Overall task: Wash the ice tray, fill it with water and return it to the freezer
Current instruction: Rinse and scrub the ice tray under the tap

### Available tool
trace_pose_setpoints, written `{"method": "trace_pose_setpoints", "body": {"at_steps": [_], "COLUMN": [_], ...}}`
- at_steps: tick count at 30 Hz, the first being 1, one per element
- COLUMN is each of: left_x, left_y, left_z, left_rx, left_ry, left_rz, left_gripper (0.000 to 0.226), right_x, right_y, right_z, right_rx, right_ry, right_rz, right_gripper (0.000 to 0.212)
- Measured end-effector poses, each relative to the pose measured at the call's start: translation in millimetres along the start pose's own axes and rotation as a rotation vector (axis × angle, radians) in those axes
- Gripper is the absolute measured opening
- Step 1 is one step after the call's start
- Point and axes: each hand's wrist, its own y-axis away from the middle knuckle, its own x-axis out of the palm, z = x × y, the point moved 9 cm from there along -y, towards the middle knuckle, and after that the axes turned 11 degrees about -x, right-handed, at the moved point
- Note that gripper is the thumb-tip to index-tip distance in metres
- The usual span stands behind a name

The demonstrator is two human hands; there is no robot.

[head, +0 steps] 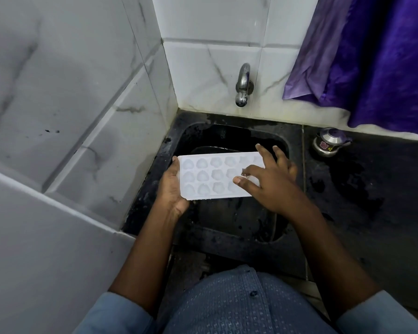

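A white ice tray (pixel 210 177) with heart-shaped cavities is held level over the black sink (pixel 227 239). My left hand (pixel 173 189) grips its left end, thumb on the top edge and palm underneath. My right hand (pixel 268 182) lies on the tray's right part and covers it. Its fingers are spread, the index finger is bent down onto a cavity, and the thumb rests flat on the tray. The cavities that show look empty. A steel tap (pixel 243 85) juts from the tiled wall above the sink, and I see no water running from it.
A small steel pot with a lid (pixel 328 143) stands on the wet black counter (pixel 362 189) right of the sink. A purple cloth (pixel 372 56) hangs over the wall at the upper right. Tiled walls close in the left side and the back.
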Motion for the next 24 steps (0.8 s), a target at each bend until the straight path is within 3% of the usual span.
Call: {"method": "trace_pose_setpoints", "body": {"at_steps": [9, 24], "left_x": [3.3, -2.2], "left_y": [1.9, -0.4], "left_z": [2.4, -1.9], "left_rx": [0.010, 0.019], "left_ry": [0.002, 0.019], "left_rz": [0.017, -0.008], "left_gripper": [0.066, 0.067], "right_x": [3.5, -2.4], "right_y": [0.7, -0.6], "right_z": [0.8, 4.8], "right_rx": [0.004, -0.013], "right_ry": [0.012, 0.026], "right_rz": [0.016, -0.006], "right_gripper": [0.066, 0.058]}}
